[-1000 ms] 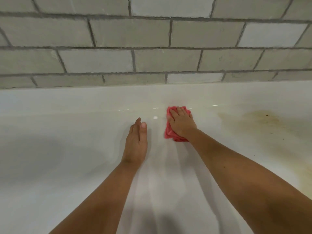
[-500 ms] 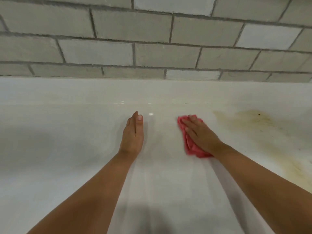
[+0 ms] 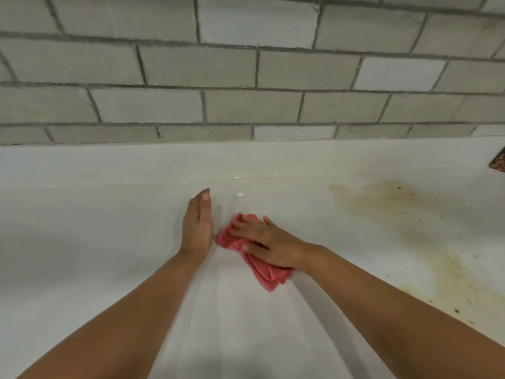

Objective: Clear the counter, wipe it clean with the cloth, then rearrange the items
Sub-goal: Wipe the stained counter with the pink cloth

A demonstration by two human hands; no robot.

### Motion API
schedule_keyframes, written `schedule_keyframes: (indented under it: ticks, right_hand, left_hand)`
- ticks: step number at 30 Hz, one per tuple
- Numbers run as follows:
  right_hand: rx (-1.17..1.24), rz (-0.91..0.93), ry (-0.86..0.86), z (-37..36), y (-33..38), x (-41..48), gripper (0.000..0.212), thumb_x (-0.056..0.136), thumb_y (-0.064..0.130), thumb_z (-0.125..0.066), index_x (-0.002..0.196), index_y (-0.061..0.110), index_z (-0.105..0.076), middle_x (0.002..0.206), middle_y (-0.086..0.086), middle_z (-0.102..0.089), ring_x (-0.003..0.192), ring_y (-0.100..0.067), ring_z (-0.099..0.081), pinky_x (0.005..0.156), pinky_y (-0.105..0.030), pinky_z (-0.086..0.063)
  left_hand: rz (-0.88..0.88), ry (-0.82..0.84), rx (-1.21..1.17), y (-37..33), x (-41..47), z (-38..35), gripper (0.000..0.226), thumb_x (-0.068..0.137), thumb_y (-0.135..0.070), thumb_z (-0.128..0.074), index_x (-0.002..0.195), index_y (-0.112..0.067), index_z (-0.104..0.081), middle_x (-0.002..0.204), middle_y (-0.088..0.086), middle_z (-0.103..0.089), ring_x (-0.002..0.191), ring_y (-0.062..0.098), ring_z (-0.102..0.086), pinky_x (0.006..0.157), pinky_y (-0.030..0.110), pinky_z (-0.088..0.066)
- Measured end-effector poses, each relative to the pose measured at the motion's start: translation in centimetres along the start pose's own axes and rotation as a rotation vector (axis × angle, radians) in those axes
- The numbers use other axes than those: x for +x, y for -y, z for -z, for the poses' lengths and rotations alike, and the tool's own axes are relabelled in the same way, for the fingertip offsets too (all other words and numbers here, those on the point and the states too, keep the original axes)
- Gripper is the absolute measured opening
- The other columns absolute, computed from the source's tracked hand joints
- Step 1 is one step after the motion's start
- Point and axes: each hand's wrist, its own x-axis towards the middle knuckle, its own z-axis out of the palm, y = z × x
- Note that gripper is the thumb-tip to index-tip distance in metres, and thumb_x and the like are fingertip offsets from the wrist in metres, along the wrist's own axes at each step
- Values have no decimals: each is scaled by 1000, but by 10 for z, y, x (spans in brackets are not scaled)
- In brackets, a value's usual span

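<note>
Pink-red cloth [image 3: 269, 274]: folded into several layers, its stacked edges showing at the near corner. It lies on the counter at centre, just right of the left hand and well short of the wall.

White counter [image 3: 95, 228]: glossy, with small glints of light near the back. Its rear edge runs straight across, meeting the wall. A wide bare stretch lies to the left of the hands, and more bare surface lies between the hands and the rear edge.

Right hand [image 3: 263, 240]: flat on top of the cloth, fingers straight and slightly spread, pointing left, pressing the cloth onto the counter. It covers the middle of the cloth; pink shows beyond the fingertips and below the wrist.

Left hand [image 3: 197, 228]: fingers straight and held together, pointing toward the wall, resting on the bare counter and holding nothing. It sits just beside the cloth's left corner; whether they touch I cannot tell.

Stain [image 3: 396, 203]: yellow-brown, blotchy with dark specks, spreading over the counter's right side, apart from the cloth.

Wall [image 3: 246, 67]: grey blocks with darker mortar lines.

Brown textured object [image 3: 498, 161]: only a corner shows at the right edge.
</note>
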Motion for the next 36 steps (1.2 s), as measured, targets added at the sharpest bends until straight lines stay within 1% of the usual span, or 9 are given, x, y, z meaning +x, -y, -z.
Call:
schedule_keyframes:
  ticks: [4, 8, 11, 15, 21, 23, 27, 31, 36]
  right_hand:
    - [294, -41, -317, 29, 5, -40, 30, 91, 5, -57, 119, 11, -64, 132, 0, -52, 124, -5, -45, 102, -2, -24]
    - [38, -341, -324, 55, -11, -59, 28, 95, 9, -48, 118, 13, -64, 123, -4, -58, 117, -20, -54, 90, -9, -34]
    - [-153, -577, 31, 52, -21, -68, 39, 98, 17, -40, 137, 18, -47, 144, -5, -38, 131, -22, -39, 105, -24, -29]
    - [-156, -619, 160, 51, -19, -72, 48, 99, 15, -36, 146, 22, -31, 154, -3, -22, 140, -22, -26, 110, -26, -22]
    - [-133, -652, 169, 46, -23, -69, 49, 98, 17, -37, 147, 20, -29, 153, -4, -24, 138, -24, -30, 110, -27, -27]
    - [-145, -648, 197, 44, -23, -71, 50, 99, 17, -33, 148, 21, -24, 155, -5, -16, 141, -23, -24, 112, -28, -24]
    - [-115, -664, 190, 46, -25, -70, 50, 101, 19, -27, 150, 19, -18, 154, -8, -14, 143, -21, -19, 113, -27, -20]
    - [-92, -669, 189, 44, -25, -68, 47, 102, 22, -24, 146, 9, -25, 149, -14, -29, 139, -26, -21, 112, -34, -25]
    - [-96, -634, 207, 43, -21, -72, 52, 100, 44, -24, 147, 20, -26, 154, -5, -24, 143, -19, -15, 115, -30, -17]
  left_hand:
    - [-369, 338, 157, -12, 2, 0, 25, 87, -12, -45, 96, -10, -68, 103, 2, -60, 98, 0, -53, 91, 15, -35]
    - [-538, 889, 618, -26, -5, -12, 35, 92, -9, -50, 124, -21, -60, 121, 2, -56, 112, 13, -50, 94, 14, -32]
    - [-512, 832, 749, -34, -21, -9, 40, 93, -21, -51, 132, -27, -51, 119, 2, -52, 113, 19, -46, 89, 18, -31]
    - [-621, 822, 1066, -41, -48, 3, 51, 89, -46, -51, 135, -24, -43, 115, 0, -47, 107, 19, -46, 84, 27, -37]
    - [-813, 552, 951, -15, -19, 6, 42, 80, -43, -44, 83, -8, -67, 80, 7, -58, 77, 25, -52, 58, 31, -50]
    - [-774, 529, 919, -1, 5, 2, 40, 77, -37, -44, 87, -5, -66, 95, 14, -63, 97, 26, -48, 75, 37, -52]
    - [-722, 638, 803, 10, 46, -14, 44, 90, -8, -43, 133, -8, -48, 146, 10, -39, 140, 28, -27, 112, 45, -20]
    - [-318, 519, 682, 10, 74, -39, 48, 95, -1, -38, 141, -14, -37, 151, 9, -32, 142, 26, -22, 118, 37, -9]
    - [-253, 601, 899, 4, 63, -55, 51, 101, -32, -30, 149, -18, -21, 156, 1, -18, 144, 24, -13, 116, 41, -6]
